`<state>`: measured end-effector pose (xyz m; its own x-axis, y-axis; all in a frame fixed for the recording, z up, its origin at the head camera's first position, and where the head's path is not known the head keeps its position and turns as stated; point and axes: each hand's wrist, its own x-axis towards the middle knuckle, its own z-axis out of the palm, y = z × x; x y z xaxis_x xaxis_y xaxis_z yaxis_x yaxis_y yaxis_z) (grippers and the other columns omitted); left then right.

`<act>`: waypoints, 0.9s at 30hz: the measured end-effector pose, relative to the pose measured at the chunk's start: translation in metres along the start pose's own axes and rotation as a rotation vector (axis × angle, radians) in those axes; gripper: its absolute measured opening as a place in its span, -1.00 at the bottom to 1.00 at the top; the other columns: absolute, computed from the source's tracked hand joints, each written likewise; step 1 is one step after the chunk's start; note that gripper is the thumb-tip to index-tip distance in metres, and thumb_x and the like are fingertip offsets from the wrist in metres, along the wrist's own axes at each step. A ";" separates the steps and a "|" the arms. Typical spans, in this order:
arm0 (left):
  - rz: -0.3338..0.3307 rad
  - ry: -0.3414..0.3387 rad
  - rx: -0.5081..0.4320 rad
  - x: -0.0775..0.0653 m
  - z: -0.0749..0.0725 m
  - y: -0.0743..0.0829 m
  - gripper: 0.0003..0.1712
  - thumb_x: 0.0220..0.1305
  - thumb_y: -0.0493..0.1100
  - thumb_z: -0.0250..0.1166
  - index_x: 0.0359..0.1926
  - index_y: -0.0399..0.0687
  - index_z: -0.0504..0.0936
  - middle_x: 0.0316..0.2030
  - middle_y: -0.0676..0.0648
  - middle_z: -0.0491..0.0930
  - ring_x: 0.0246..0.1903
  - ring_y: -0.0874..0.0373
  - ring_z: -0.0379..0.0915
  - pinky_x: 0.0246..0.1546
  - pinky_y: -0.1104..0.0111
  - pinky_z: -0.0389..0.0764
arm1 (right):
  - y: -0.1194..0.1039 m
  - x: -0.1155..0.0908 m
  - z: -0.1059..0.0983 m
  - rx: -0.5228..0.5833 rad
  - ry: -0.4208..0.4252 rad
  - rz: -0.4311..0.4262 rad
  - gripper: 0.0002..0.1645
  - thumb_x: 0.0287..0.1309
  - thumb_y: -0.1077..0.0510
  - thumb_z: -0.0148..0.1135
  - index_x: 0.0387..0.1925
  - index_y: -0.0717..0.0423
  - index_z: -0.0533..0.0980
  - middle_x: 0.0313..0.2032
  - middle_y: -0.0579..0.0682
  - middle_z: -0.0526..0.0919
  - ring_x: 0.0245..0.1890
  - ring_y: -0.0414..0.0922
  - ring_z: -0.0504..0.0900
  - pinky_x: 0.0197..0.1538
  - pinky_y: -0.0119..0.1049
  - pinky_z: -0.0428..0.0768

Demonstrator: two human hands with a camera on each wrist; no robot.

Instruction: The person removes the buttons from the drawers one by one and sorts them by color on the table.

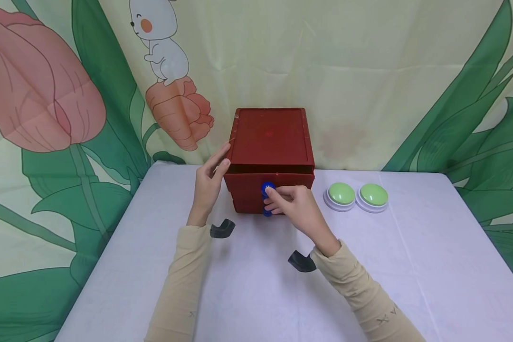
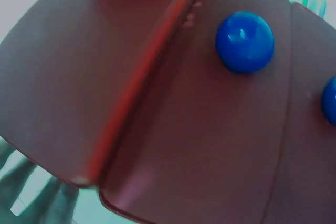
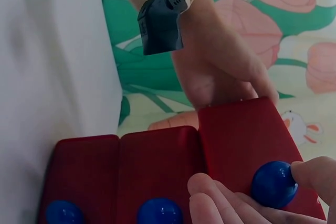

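Note:
A dark red drawer box (image 1: 269, 135) stands on the table with its stacked drawer fronts facing me. The top drawer (image 1: 243, 181) sticks out a little, and a dark gap shows above its front. My right hand (image 1: 297, 206) pinches that drawer's round blue knob (image 3: 274, 184) between thumb and fingers. Two more blue knobs, the middle one (image 2: 245, 42) and the lowest one (image 2: 329, 100), sit on the drawers below. My left hand (image 1: 207, 185) rests against the box's left side, fingers extended. What the top drawer holds is hidden.
Two green push buttons with white bases, one (image 1: 341, 194) beside the other (image 1: 374, 195), stand right of the box. A white cloth covers the table (image 1: 256, 294). Behind the box hangs a printed curtain (image 1: 359, 85) with flowers and a rabbit.

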<state>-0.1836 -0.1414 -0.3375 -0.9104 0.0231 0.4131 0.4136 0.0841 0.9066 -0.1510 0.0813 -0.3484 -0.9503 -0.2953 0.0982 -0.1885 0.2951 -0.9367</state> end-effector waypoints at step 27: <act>0.001 0.091 -0.005 0.003 0.005 0.003 -0.54 0.42 -0.31 0.15 0.29 -0.35 0.46 0.33 -0.23 0.44 0.35 0.05 0.34 0.31 0.17 0.45 | 0.001 0.014 -0.002 -0.009 0.012 0.017 -0.52 0.39 -0.02 0.18 -0.04 0.37 0.64 -0.26 0.22 0.77 -0.24 0.12 0.78 -0.17 -0.21 0.74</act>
<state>-0.1849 -0.1363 -0.3337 -0.9049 -0.0670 0.4202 0.4150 0.0791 0.9063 -0.1655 0.0795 -0.3472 -0.9562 -0.2797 0.0864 -0.1745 0.3078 -0.9353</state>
